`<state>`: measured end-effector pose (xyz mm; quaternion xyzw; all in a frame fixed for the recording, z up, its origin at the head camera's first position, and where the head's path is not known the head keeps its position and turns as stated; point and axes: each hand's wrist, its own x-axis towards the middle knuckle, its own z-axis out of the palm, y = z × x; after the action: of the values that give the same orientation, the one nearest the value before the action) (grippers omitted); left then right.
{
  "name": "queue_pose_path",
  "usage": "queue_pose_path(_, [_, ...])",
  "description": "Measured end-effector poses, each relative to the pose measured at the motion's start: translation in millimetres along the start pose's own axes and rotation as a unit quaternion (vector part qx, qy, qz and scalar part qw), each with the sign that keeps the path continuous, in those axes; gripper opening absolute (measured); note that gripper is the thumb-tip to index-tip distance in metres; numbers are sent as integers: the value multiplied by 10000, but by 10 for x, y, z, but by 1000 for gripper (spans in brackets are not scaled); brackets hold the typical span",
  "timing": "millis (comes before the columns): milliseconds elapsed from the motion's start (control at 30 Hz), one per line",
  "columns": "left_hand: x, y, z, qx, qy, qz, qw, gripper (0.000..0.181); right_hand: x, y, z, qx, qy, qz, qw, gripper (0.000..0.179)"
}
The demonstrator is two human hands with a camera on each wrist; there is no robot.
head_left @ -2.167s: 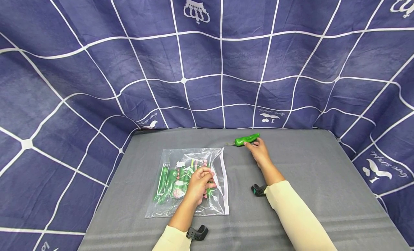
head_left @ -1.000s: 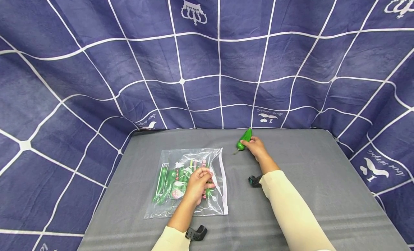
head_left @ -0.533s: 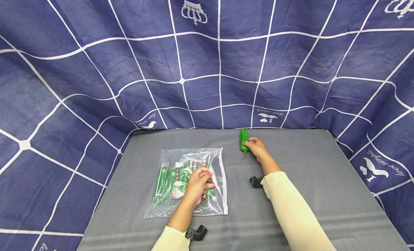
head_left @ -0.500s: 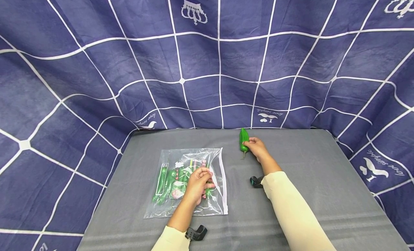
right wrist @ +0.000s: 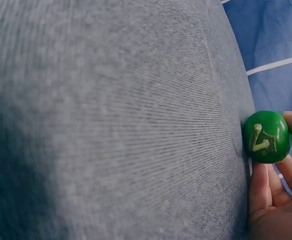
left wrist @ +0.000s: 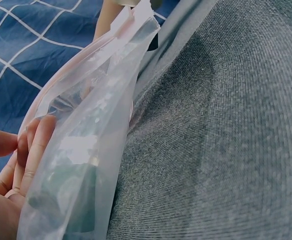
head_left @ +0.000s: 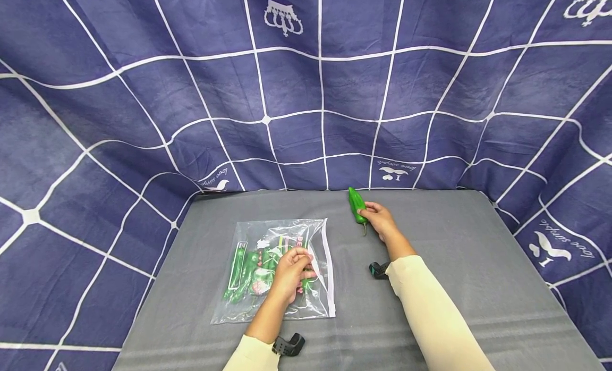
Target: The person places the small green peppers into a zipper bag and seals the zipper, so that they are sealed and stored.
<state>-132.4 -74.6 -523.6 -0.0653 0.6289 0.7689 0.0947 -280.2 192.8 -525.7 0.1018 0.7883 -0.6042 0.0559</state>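
Our right hand [head_left: 381, 219] pinches the green pepper [head_left: 356, 205] between thumb and fingers, near the table's [head_left: 478, 264] far edge, stem towards us; we cannot tell whether it touches the grey cloth. Our left hand [head_left: 289, 275] pinches the lip of the clear bag [head_left: 251, 230], which lies on the table, left of the pepper and apart from it. Green shapes [head_left: 239, 294] show through the plastic. On it, pink letters [head_left: 299, 242] seem to start "DE", and the rest is covered; a white-framed panel [head_left: 237, 266] carries writing too small to read. The blue curtain [head_left: 354, 84] behind repeats "simple", with "love" legible at left.
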Motion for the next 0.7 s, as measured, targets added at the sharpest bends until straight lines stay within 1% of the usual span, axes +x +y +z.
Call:
queue_pose_path(200, [-13, 14, -1, 123, 40, -85, 9999, 11, -13, 2, -9, 42, 43, -46, 10000, 54])
queue_pose_path(300, [-12, 10, 0, 60, 20, -23, 10000, 11, -4, 6, -31, 149, 28, -30, 9999, 55])
queue_pose_path(433, [-7, 2, 3, -47, -34, 86, 9999, 12, 8, 25, -64, 292, -100, -47, 9995, 56])
queue_pose_path(700, [-15, 3, -17, 102, 22, -53, 9999, 13, 11, 35, -82, 567, -231, -70, 9981, 56])
